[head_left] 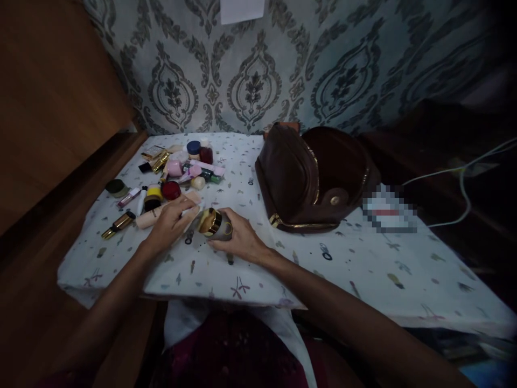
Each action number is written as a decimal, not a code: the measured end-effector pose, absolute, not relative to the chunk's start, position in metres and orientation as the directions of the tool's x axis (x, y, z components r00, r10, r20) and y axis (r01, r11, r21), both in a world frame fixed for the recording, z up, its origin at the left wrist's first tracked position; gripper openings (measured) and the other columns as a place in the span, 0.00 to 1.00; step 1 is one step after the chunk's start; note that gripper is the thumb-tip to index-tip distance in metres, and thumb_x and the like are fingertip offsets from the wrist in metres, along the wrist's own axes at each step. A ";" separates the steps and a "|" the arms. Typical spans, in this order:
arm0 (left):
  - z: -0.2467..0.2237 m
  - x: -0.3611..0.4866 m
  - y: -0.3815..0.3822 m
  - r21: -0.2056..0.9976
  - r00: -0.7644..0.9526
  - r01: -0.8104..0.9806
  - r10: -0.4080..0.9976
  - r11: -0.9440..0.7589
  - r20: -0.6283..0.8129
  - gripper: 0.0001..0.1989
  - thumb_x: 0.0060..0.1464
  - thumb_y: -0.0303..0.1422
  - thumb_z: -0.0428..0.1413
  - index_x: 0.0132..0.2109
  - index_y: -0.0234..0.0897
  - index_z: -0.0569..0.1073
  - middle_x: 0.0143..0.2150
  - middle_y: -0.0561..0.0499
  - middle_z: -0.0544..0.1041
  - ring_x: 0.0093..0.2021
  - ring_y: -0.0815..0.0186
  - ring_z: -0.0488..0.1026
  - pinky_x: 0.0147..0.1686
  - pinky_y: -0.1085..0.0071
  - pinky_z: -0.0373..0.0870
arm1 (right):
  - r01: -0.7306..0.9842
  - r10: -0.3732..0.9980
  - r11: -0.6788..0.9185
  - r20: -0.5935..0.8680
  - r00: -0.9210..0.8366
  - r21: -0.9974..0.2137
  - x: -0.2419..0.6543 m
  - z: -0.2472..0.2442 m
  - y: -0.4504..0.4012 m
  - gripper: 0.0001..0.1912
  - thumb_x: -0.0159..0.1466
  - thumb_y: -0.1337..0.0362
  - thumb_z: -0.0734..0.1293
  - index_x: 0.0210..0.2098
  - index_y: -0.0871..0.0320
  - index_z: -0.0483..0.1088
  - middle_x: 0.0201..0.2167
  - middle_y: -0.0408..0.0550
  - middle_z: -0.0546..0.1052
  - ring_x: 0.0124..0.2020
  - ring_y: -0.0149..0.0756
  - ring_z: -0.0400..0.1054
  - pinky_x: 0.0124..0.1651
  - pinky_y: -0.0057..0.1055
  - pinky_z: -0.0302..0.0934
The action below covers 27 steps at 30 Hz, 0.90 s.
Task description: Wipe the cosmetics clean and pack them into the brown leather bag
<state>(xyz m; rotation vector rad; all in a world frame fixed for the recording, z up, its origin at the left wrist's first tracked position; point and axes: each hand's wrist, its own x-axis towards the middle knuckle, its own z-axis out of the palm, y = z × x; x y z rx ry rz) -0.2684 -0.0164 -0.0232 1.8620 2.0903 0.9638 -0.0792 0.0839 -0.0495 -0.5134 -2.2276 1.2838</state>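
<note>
A cosmetic jar with a shiny gold lid (210, 222) is tilted toward the left in my right hand (242, 237), whose fingers are wrapped round its body. Just left of it, my left hand (172, 220) is closed on a thin white wipe (193, 216), which reaches close to the jar's lid. Beneath my left hand lies a peach-coloured tube (147, 217), partly covered by the fingers. A red-lidded jar (170, 189) and a yellow and black jar (153, 196) stand just beyond that hand. The left fingertips are partly hidden.
More cosmetics, among them a blue-lidded jar (194, 149), a dark jar (116, 187) and a gold-capped bottle (118, 224), crowd the left of the cloth-covered table (258, 280). An open brown bag (288, 175) stands at the back right. A white cable (464, 186) hangs at the far right.
</note>
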 end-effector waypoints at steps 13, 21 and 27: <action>-0.026 -0.253 -0.027 0.451 0.001 0.851 0.858 -0.271 0.513 0.24 0.64 0.46 0.50 0.59 0.34 0.65 0.50 0.43 0.74 0.49 0.59 0.71 0.51 0.63 0.68 | 0.110 0.558 0.452 0.185 -0.809 -0.885 -0.079 -0.048 0.085 0.27 0.50 0.58 0.75 0.46 0.58 0.66 0.41 0.48 0.76 0.39 0.39 0.70 0.41 0.33 0.63; -0.030 -0.254 -0.028 0.483 0.151 0.794 0.889 -0.369 0.432 0.23 0.64 0.40 0.53 0.63 0.38 0.63 0.56 0.42 0.74 0.56 0.56 0.72 0.55 0.61 0.68 | 0.104 0.502 0.530 0.212 -0.838 -0.842 -0.077 -0.050 0.083 0.20 0.52 0.59 0.73 0.41 0.56 0.64 0.34 0.44 0.73 0.34 0.36 0.67 0.37 0.31 0.60; -0.034 -0.246 -0.027 0.639 -0.069 0.753 0.946 -0.160 0.317 0.19 0.64 0.47 0.49 0.50 0.35 0.68 0.41 0.48 0.76 0.42 0.60 0.74 0.43 0.66 0.70 | 0.155 0.504 0.661 0.282 -0.817 -0.734 -0.077 -0.055 0.080 0.22 0.55 0.62 0.70 0.48 0.56 0.63 0.44 0.51 0.72 0.44 0.43 0.69 0.45 0.38 0.63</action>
